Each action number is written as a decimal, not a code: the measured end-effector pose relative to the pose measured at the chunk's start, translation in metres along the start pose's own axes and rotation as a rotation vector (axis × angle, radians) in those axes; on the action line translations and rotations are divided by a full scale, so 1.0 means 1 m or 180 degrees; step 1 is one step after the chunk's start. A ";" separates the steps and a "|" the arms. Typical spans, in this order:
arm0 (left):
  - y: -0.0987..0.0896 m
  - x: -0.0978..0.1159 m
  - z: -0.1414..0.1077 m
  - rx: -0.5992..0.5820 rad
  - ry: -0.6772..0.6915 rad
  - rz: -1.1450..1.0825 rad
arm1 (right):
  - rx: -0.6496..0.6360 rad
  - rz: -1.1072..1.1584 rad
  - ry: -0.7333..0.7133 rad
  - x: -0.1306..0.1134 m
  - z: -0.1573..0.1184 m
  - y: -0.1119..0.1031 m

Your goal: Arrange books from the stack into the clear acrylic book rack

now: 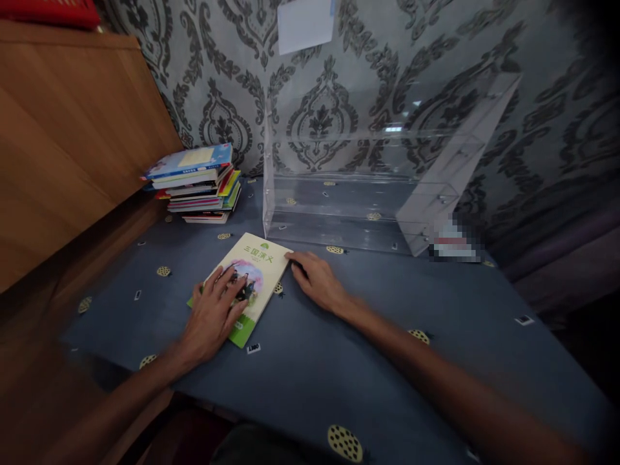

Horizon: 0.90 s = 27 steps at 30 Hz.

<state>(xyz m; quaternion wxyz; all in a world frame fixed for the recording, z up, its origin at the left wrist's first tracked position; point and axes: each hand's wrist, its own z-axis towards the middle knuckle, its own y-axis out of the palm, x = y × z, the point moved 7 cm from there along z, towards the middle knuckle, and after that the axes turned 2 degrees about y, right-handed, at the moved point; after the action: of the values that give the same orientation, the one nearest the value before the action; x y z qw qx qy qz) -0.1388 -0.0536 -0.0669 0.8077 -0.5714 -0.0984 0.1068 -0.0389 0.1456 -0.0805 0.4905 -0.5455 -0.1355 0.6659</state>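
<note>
A paperback book (268, 259) with a cream and green cover, Chinese characters and a round colour picture lies closed on the cloth-covered table. My left hand (213, 313) rests flat across its lower left part, fingers spread, hiding some of the picture. At the book's upper right corner, my right hand (317, 281) touches the edge with a fingertip. Its thumb is apart from the index finger, and the other fingers are partly hidden. Behind the book stands a clear acrylic rack (339, 194) with stepped shelves.
Several books are piled in an uneven stack (203, 184) at the back left, beside a wooden cabinet (72, 110). A blurred white object (455, 242) sits right of the rack. Patterned wallpaper (223, 116) is behind; the table's front edge is close to my body.
</note>
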 end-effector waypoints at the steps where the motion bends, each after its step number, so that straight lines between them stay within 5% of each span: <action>1: 0.001 0.004 0.000 -0.0018 0.0039 -0.0003 | 0.0030 0.0002 0.0007 0.004 0.003 0.000; 14: -0.003 -0.014 -0.011 -0.0839 0.0941 -0.0377 | -0.0008 -0.0077 -0.0088 0.023 0.007 0.011; 27: -0.008 -0.005 -0.015 -0.0312 0.1340 -0.0301 | -0.0251 0.0331 -0.0597 -0.052 -0.038 0.009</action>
<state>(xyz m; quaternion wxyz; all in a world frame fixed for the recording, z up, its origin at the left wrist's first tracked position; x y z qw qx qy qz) -0.1389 -0.0711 -0.0643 0.7858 -0.6144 0.0407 -0.0578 -0.0150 0.0861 -0.0704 0.4186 -0.5060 -0.1785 0.7327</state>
